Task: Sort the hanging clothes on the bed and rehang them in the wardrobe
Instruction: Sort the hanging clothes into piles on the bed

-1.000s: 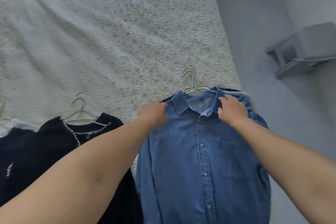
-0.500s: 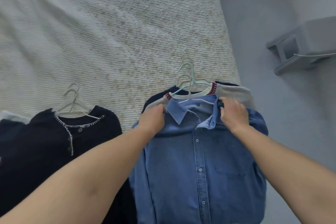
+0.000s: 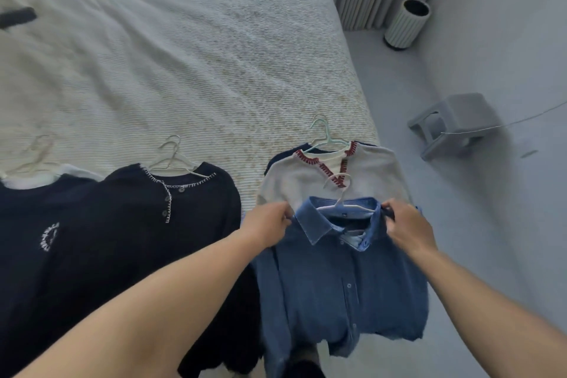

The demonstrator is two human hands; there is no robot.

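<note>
Denim shirt [image 3: 340, 279], flat on the right-hand pile a second earlier, had been lifted off it on its hanger [image 3: 342, 198]. The left hand [image 3: 270, 225] and right hand [image 3: 405, 228] each held a closed grip on a shoulder, baring the grey sweater [image 3: 306, 184] on the bed [image 3: 184, 70]. Sorting seemed underway, nothing rehung.

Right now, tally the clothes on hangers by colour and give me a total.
Blue: 1, denim shirt, gripped by left hand and right hand
Grey: 1, red-trimmed sweater
Navy: 2, cardigan, logo top
White: 1, edge only
Total: 5
</note>
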